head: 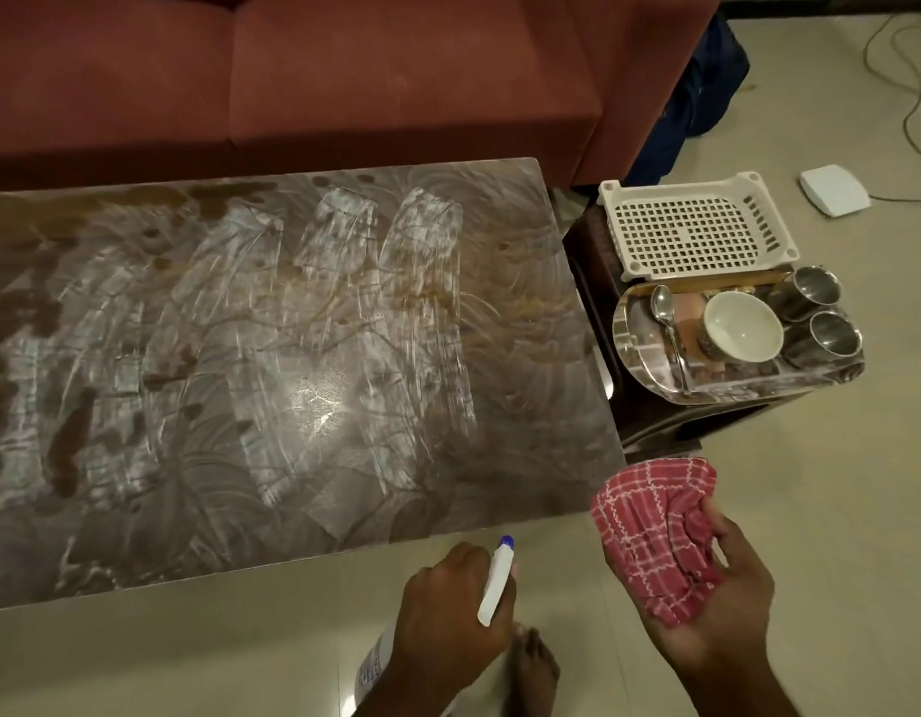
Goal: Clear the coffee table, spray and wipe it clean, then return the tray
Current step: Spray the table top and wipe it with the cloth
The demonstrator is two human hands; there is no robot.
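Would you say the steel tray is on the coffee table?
No, the steel tray rests on a dark side stand beside the coffee table.

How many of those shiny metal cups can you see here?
2 metal cups, both on the steel tray right of the coffee table: one at its far right corner, the other just nearer, beside the white bowl. None seems hidden.

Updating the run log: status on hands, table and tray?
Both full: left hand grips bottle, right hand grips cloth. Streaks all over table. Loaded tray sits on stool at its end, not in the way.
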